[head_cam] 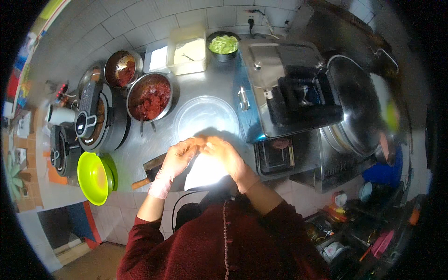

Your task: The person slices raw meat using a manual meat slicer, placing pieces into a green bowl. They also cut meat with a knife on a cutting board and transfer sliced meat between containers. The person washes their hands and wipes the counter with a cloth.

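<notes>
My left hand (179, 157) and my right hand (225, 155), both in thin translucent gloves, meet at the fingertips near the counter's front. Glare washes out the fingers, so whether something small is between them is unclear. Below them lies a bright white surface (204, 173), overexposed and hard to identify. Just beyond the fingertips is a round, shallow, clear-looking tray or lid (206, 110), partly in the hands' shadow. A cleaver with a wooden handle (141, 183) rests left of my left wrist, its dark blade (154, 165) partly covered by that hand.
Left stand two metal bowls of red paste (154, 94) (123, 70), a dark electric cooker (105, 115) and a lime-green bowl (93, 178) at the edge. Behind are a cream-filled tub (189, 52) and chopped greens (224, 44). A large steel appliance (280, 59) occupies the right.
</notes>
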Motion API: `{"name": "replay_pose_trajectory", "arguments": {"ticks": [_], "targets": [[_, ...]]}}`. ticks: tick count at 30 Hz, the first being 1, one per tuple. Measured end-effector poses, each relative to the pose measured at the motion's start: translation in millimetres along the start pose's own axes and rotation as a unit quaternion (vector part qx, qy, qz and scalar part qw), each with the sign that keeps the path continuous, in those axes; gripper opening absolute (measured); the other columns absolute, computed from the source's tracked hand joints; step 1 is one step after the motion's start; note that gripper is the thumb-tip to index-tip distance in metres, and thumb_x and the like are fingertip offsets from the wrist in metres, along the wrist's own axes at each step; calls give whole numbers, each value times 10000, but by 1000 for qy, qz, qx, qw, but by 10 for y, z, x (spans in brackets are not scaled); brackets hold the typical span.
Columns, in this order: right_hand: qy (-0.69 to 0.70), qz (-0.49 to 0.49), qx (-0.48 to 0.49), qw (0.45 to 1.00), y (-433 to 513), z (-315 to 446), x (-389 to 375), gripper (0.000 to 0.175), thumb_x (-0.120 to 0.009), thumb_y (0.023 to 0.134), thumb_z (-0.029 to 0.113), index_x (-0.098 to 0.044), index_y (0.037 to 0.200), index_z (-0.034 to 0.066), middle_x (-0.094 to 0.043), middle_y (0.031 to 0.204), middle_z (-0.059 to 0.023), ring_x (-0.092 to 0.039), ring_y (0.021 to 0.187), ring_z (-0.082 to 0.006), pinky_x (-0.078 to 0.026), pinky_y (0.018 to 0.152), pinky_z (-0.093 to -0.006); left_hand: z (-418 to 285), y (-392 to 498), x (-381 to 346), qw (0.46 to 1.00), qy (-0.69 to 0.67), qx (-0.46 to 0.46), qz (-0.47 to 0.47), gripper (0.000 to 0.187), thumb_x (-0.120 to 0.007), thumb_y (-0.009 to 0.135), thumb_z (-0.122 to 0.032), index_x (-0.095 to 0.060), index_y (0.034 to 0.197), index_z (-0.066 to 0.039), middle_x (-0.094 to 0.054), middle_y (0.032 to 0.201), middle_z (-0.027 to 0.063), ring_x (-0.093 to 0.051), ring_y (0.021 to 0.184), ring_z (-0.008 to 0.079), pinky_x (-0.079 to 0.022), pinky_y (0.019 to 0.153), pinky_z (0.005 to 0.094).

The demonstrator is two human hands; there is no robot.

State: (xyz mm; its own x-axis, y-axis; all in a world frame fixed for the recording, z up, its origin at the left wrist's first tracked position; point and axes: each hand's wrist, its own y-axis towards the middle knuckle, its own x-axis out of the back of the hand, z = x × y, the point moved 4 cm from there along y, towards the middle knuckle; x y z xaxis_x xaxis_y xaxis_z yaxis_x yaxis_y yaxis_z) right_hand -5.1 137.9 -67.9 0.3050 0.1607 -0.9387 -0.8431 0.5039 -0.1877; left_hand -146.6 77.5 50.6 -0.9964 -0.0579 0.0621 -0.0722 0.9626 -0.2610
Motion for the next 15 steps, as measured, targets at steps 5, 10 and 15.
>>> {"name": "replay_pose_trajectory", "arguments": {"ticks": [5, 10, 15], "targets": [[-74, -33, -30, 996, -121, -25, -273, 454, -446, 1029, 220, -455, 1387, -59, -540, 1358, -175, -546, 1238, -285, -420, 1120, -419, 74, -240, 222, 989, -113, -25, -89, 289, -569, 1014, -104, -607, 1267, 32, -695, 1174, 102, -662, 1029, 161, -524, 887, 280], [-509, -84, 25, 856, -445, -28, 21, 281, -609, 946, 121, -647, 1177, -35, -666, 1029, -97, -640, 912, -199, -529, 785, -316, 1074, -902, 1216, 903, 342, 35, -259, 195, -598, 959, -138, -686, 1088, -21, -734, 1078, 112, -716, 943, 289, -560, 805, 330], [-540, -250, -29, 803, -619, -49, 1335, 251, -720, 859, 241, -691, 889, -6, -610, 702, -40, -580, 620, -186, -471, 572, -306, 2066, -1665, 1628, 590, 783, 163, -107, 155, -619, 805, -130, -627, 958, -105, -639, 876, 68, -655, 798, 255, -540, 696, 358]]}}
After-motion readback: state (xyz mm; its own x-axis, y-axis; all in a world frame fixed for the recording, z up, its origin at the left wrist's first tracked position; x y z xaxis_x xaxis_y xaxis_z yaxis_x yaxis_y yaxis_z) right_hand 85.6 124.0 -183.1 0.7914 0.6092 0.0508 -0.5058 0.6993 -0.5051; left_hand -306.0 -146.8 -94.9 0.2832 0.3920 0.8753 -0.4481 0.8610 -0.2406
